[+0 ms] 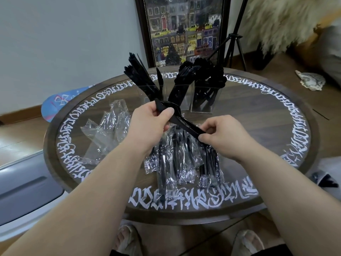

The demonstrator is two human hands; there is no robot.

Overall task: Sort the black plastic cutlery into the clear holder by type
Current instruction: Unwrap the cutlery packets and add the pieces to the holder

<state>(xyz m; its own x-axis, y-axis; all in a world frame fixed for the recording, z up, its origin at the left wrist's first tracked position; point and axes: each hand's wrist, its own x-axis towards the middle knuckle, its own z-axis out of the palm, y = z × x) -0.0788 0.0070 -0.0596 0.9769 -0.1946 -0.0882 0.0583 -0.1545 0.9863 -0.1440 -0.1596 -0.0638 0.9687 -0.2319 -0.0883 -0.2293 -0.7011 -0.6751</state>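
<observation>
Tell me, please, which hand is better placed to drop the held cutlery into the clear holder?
Left, probably. The left hand grips the black cutlery at its far end, close to the clear holder; the right hand only pinches the near end, farther away.

A round wooden worktop (pixel 276 115) ringed with white calligraphy. Behind it a framed street-scene picture (pixel 181 28) leans on the wall, beside a black tripod (pixel 237 39) — a shaggy cream fur throw (pixel 287 21) at right, a seashell (pixel 310 81) on the floor.
</observation>
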